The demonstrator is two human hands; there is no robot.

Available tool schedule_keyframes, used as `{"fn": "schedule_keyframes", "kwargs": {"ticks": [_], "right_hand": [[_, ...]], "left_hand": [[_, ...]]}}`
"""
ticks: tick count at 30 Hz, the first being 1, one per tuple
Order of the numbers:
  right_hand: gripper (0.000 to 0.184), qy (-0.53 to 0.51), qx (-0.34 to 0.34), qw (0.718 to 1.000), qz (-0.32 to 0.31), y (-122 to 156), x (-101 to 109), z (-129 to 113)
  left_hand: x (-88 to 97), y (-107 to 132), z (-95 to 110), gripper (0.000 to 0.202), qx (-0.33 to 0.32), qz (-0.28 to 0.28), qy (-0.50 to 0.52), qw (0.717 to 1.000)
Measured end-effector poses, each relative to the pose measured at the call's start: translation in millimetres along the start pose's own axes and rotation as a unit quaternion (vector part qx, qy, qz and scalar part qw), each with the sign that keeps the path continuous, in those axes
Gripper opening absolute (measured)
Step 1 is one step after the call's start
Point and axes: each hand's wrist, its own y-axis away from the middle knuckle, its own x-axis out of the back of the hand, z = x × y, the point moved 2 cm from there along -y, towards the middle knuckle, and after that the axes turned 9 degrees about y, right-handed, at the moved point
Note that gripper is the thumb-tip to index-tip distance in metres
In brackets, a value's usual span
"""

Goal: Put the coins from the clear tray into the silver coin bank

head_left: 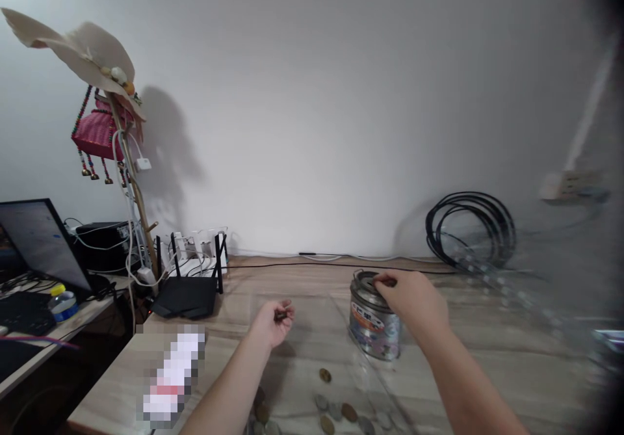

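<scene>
A round metal tin (374,331) with a printed label and a darker lid stands upright on the wooden table. On top of its lid rest the fingertips of my right hand (414,298), pinched together; what they hold is hidden. To the left of the tin, my left hand (273,323) is raised over the table with curled fingers around dark brownish coins (281,315), partly covered. Several loose coins lie in front of the tin, among them a brassy coin (325,375) and a brown coin (349,412). Others are partly hidden beside my left forearm.
A black router (188,295) with antennas stands at the back left, near a blurred-out white item (173,373). Coiled black cable (470,230) leans on the wall at right. Further left are a monitor (43,246), a yellow-capped bottle (62,303) and a hat (92,51) on a stand.
</scene>
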Motion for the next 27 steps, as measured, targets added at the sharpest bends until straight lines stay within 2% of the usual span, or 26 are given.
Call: {"fn": "schedule_keyframes", "kwargs": {"ticks": [4,5,7,11,15,18,20,22,24,25,27], "right_hand": [[0.026,-0.003,0.096,0.986,0.139,13.1,-1.7,-21.5],[0.027,-0.028,0.123,0.981,0.149,19.3,-4.1,-30.7],[0.027,-0.087,0.182,0.974,0.103,33.3,-13.7,-51.5],[0.027,-0.185,0.268,0.943,-0.074,59.5,-40.3,-87.4],[0.025,-0.248,0.267,0.907,-0.213,70.0,-54.4,-98.1],[0.025,-0.256,0.255,0.900,-0.244,66.0,-49.4,-92.9],[0.023,-0.231,0.247,0.924,-0.176,56.7,-37.6,-82.7],[0.023,-0.182,0.211,0.960,-0.039,43.4,-20.9,-65.2],[0.026,-0.111,0.143,0.979,0.088,29.7,-5.2,-42.8],[0.026,-0.071,0.106,0.984,0.122,23.4,0.2,-31.4],[0.025,-0.015,0.048,0.990,0.131,12.6,4.9,-12.1]], "left_hand": [[-5.5,5.2,-2.5,0.037,-0.006,-0.013,-0.025,1.000],[-7.1,6.9,-3.0,0.039,-0.004,-0.024,-0.047,0.999],[-9.8,9.4,-4.2,0.039,0.002,-0.046,-0.112,0.993],[-11.6,9.6,-8.8,0.044,-0.013,-0.105,-0.247,0.963],[-10.4,8.2,-15.5,0.052,0.005,-0.174,-0.320,0.931],[-10.9,10.0,-17.3,0.051,0.039,-0.205,-0.336,0.918],[-11.8,12.0,-15.7,0.049,0.051,-0.181,-0.320,0.929],[-12.4,13.5,-13.3,0.049,0.058,-0.135,-0.288,0.946],[-12.4,14.2,-11.4,0.050,0.065,-0.110,-0.254,0.959],[-12.2,14.1,-11.1,0.052,0.070,-0.109,-0.242,0.962],[-11.2,13.1,-11.2,0.053,0.078,-0.118,-0.231,0.963]]}}
